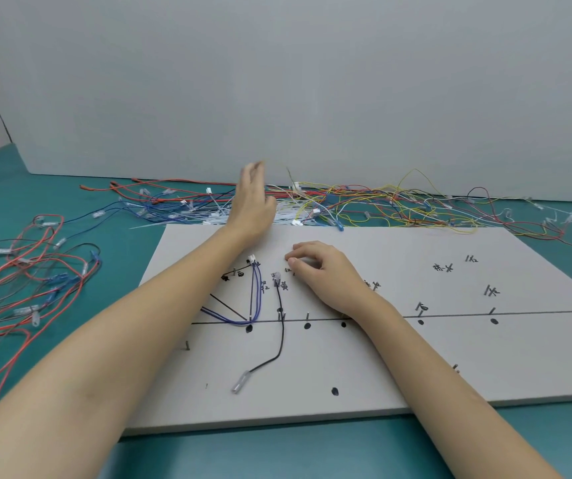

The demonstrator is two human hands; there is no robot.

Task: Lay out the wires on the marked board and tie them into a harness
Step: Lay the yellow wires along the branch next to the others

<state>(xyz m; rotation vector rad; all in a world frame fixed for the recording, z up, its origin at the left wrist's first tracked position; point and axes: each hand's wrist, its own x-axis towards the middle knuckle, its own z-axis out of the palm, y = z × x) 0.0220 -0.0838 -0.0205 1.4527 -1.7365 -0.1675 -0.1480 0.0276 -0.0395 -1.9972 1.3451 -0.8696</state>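
Board [381,340] lies on the green worktop [70,188], with a blue wire [256,292] and a black wire [280,326] laid on it. Left hand [251,205], blurred, fingers straight, reaches over the wire pile [364,205]. Right hand [322,271] rests curled on the board; its grip I cannot tell.

The board [381,357] lies at centre frame on the tabletop [53,195]. Two wires [279,326] lie on its left part. One wire heap [18,271] lies at left of frame, another [364,205] behind the board, below the wall [277,81].
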